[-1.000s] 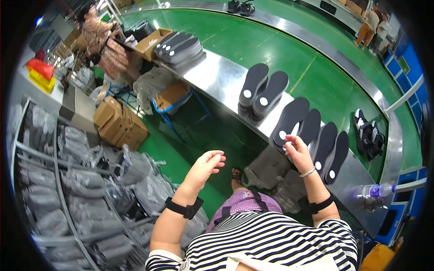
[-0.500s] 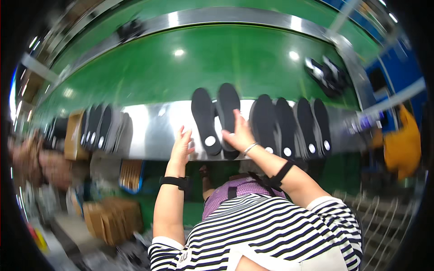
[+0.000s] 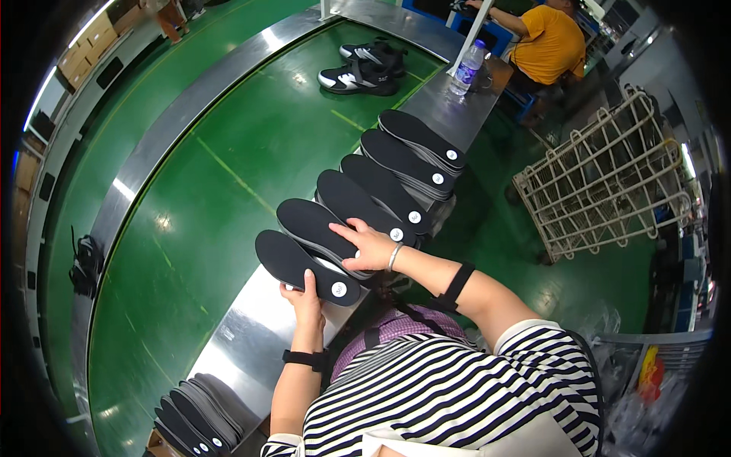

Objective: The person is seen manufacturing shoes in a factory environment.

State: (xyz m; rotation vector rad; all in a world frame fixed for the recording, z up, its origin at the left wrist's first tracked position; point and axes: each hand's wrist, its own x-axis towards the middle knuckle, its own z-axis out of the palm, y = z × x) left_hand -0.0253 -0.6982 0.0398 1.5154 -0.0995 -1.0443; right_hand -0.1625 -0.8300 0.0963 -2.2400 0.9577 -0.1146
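Black insole (image 3: pixel 304 267) lies crosswise just ahead, left hand (image 3: pixel 303 297) gripping its near edge, right hand (image 3: pixel 365 245) open on the next insole (image 3: pixel 324 231).

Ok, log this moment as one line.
left hand: touching nearest insole | right hand: flat on second insole | steel bench | shoes on belt

Under the fingers (image 3: pixel 343 226) of the right hand lies a black insole (image 3: pixel 320 226) with a small white round sticker; the one under the left hand's fingers (image 3: pixel 308 280) is black too (image 3: pixel 293 263). The table (image 3: pixel 251 335) below them is silver-grey, the belt (image 3: pixel 228 152) beyond them glossy green with a yellow line. Past the fingertips stand black-and-white shoes (image 3: pixel 358 76).
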